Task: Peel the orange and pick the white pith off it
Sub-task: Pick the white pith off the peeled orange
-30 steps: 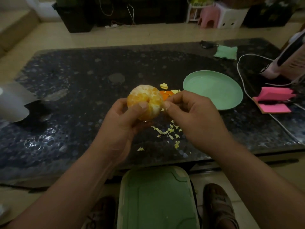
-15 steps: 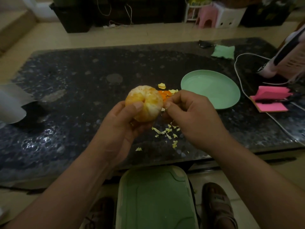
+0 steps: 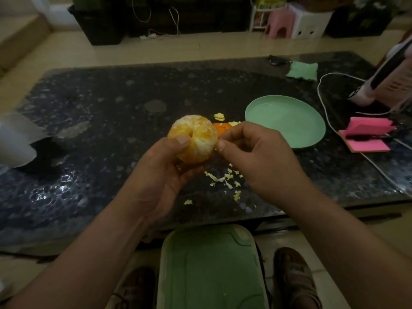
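Head view: Over the dark stone table (image 3: pixel 111 103), left of the green plate (image 3: pixel 287 121) and nearer us than it, the peeled orange (image 3: pixel 196 139) sits in the left hand (image 3: pixel 160 175). The fingers are wrapped beneath it and the thumb is pressed on top beside the core hollow, which faces up towards us. The fruit is nearly round, so no long axis matters. What counts is that its plate-side flank is turned to the right hand (image 3: pixel 256 157). That hand's thumb and forefinger (image 3: pixel 221 145) pinch at the white pith (image 3: pixel 215 146) there, with the other fingers curled. The strand itself is too small for us to make out. We judge the next pull goes towards the plate, away from the fruit. Pith scraps (image 3: pixel 225 178) lie nearer us than the plate, and orange peel (image 3: pixel 221 127) just left of it. The fruit's underside and far side are hidden.
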The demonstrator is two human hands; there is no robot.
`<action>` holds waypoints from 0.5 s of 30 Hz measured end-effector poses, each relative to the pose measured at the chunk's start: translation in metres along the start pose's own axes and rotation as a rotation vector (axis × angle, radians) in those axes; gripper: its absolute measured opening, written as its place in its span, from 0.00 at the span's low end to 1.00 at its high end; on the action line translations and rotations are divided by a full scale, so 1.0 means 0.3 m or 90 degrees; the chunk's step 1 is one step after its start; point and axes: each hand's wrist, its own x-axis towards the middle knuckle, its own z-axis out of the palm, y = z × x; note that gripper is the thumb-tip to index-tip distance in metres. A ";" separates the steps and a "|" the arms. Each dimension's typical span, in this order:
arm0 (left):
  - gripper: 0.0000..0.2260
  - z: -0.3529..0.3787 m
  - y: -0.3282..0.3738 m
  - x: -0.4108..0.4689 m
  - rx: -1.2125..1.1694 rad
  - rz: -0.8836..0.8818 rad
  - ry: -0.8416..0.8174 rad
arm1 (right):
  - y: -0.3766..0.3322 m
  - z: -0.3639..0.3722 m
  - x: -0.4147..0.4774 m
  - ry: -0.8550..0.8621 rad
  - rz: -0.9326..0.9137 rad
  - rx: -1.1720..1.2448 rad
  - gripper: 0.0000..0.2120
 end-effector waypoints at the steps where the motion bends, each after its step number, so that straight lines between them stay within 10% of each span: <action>1: 0.29 -0.001 0.000 0.001 0.008 0.003 0.006 | 0.002 -0.001 -0.001 0.006 -0.019 -0.030 0.01; 15: 0.30 0.009 -0.004 -0.014 0.007 -0.054 -0.019 | 0.028 0.005 0.000 0.079 -0.156 -0.174 0.05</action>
